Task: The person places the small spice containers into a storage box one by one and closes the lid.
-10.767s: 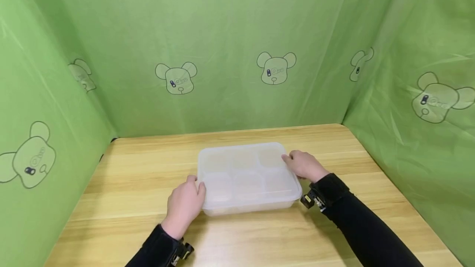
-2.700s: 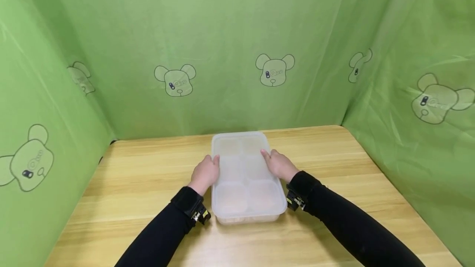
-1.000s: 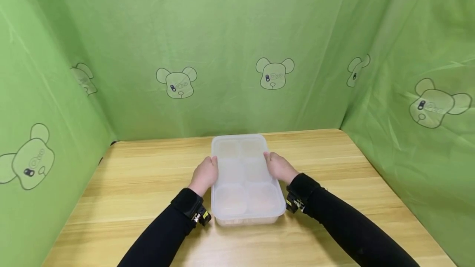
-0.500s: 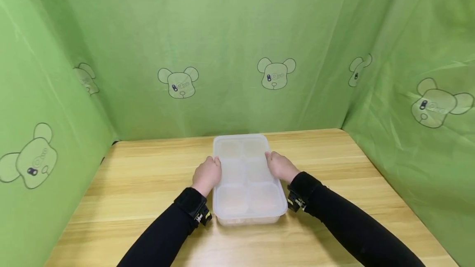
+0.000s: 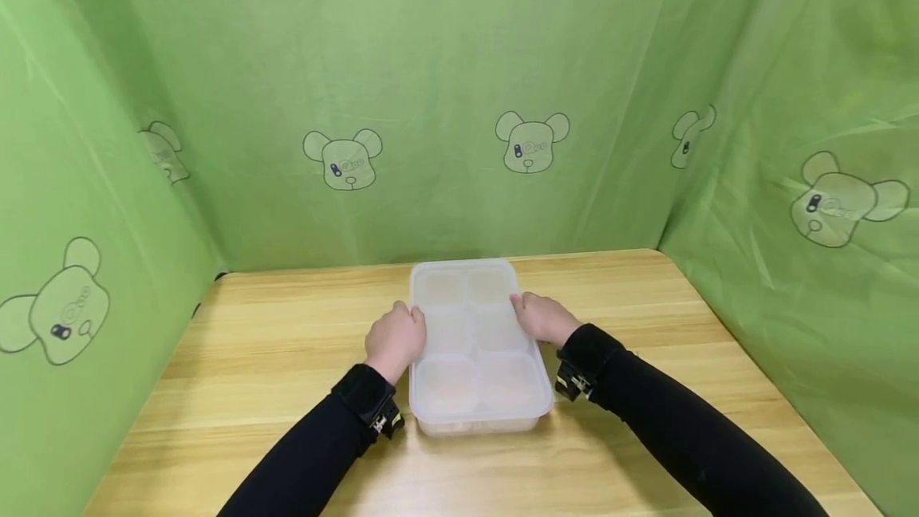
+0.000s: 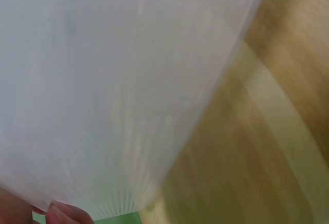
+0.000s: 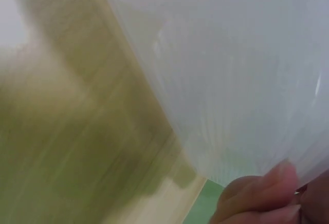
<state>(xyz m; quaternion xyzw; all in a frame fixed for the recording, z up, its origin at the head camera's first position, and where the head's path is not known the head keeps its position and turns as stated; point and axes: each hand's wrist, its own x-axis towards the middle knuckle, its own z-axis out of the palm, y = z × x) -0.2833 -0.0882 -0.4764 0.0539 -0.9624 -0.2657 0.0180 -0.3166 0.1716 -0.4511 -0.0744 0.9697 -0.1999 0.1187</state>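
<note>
A translucent white plastic food container (image 5: 470,341) with a lid stands lengthwise in the middle of the table in the head view. Pale compartments show through its lid. My left hand (image 5: 396,340) grips its left long side, thumb up by the lid rim. On the opposite side my right hand (image 5: 547,318) holds the edge the same way. In the left wrist view, fingertips (image 6: 67,213) meet the container wall (image 6: 113,90) at the bottom left. Curled fingers (image 7: 259,196) press at the wall in the right wrist view. What lies inside is too blurred to tell.
The light wooden table (image 5: 287,389) extends on both sides of the container. Green cloth (image 5: 431,46) with printed bear heads encloses the back, left and right. The container's far end is near the table's back edge.
Since the oldest frame, the container has turned from crosswise to lengthwise, and both hands have shifted to its long sides. Over the last second, container and hands have hardly moved.
</note>
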